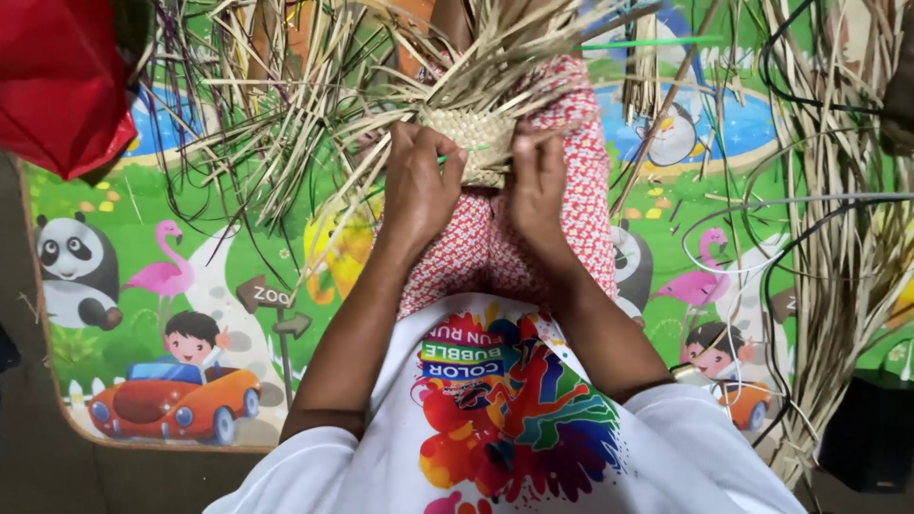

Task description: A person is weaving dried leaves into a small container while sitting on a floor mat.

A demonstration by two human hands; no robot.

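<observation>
Left hand (419,186) and right hand (538,181) both pinch the woven straw piece (473,133); loose strips fan outward.

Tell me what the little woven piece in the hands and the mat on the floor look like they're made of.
The woven piece looks like dried plant strips, perhaps palm leaf or straw: pale tan, matte, flat bands in a tight checker weave, loose ends fanning out. The left hand and right hand grip it. The floor mat looks like foam or plastic sheet with a smooth printed cartoon surface; which one is unclear.
</observation>
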